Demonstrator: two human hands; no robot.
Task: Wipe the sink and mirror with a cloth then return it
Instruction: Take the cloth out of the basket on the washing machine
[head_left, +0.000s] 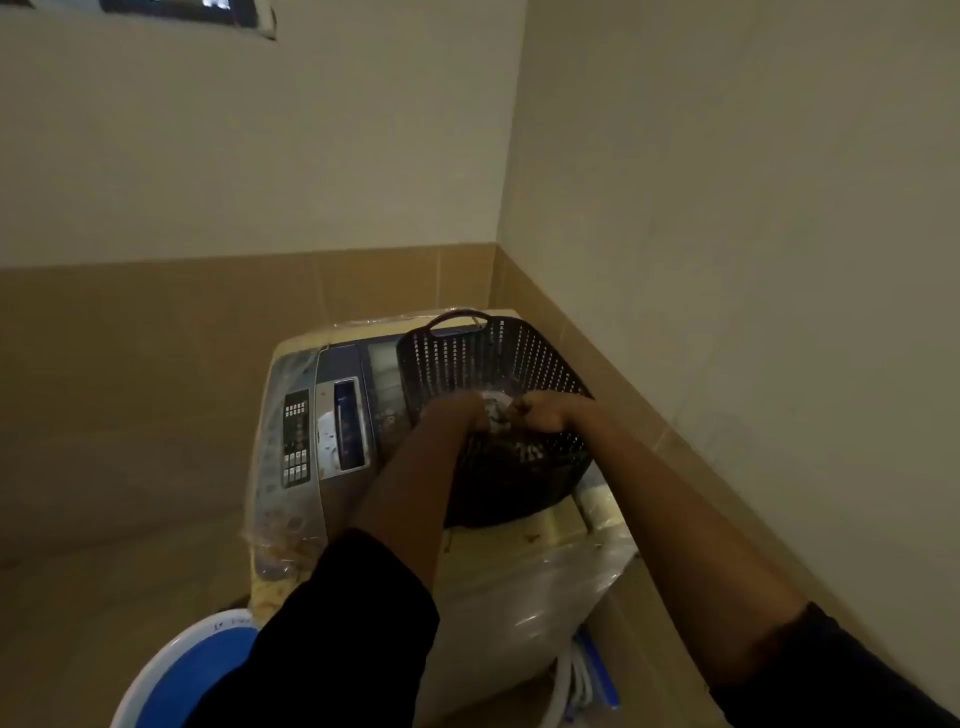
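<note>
I see the cloth (497, 413) just right of the frame's centre, a pale, patterned bunch down inside a dark perforated basket (483, 358). It is blurred, and I cannot tell its outline or how much of it lies below the hands. My left hand (460, 413) and right hand (545, 413) are both in the basket, close together, one on each side of the cloth. The left fingers look curled down onto the cloth's left edge; the right fingers are bunched into a loose fist against its right edge. Whether either hand truly grips the cloth or only presses on it, I cannot tell through the blur.

The basket sits tilted on top of a washing machine (332, 415), its handle (460, 315) toward the far wall. The machine is wrapped in clear plastic film, and its control panel (296, 439) shows to the left of the basket. Both forearms reach up from the bottom of the frame, with black sleeves (363, 623) pushed back from the wrists.

At lower left, a blue and white round tub (192, 670) sits on the floor beside the machine. At lower right, white hoses (576, 675) hang near the machine's side. Tan tiles (156, 389) line the lower walls of the corner behind.
</note>
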